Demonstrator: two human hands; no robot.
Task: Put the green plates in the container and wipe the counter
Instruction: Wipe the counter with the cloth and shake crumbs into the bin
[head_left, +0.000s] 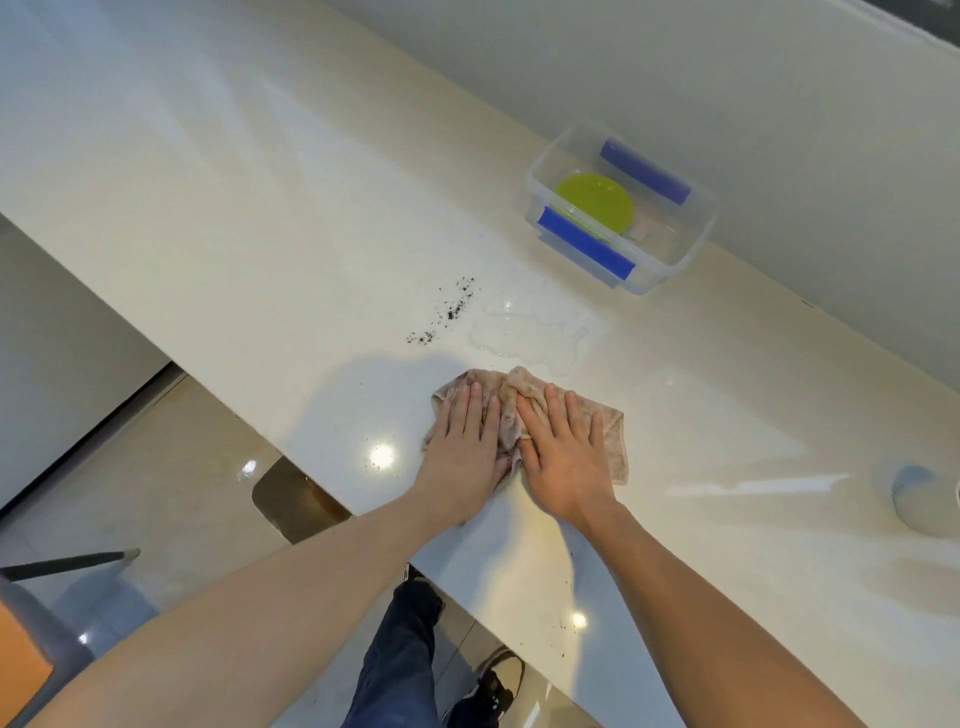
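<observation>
A green plate lies inside a clear plastic container with blue clip handles, at the back right of the white counter. A stained beige cloth lies flat on the counter near its front edge. My left hand and my right hand press side by side on the cloth, palms down, fingers stretched flat. Beyond the cloth there is a puddle of clear liquid, and to its left a line of dark crumbs.
A grey wall runs behind the counter. A pale round object sits at the right edge of the view. Below the counter's front edge I see tiled floor, my legs and shoes, and a chair at the lower left.
</observation>
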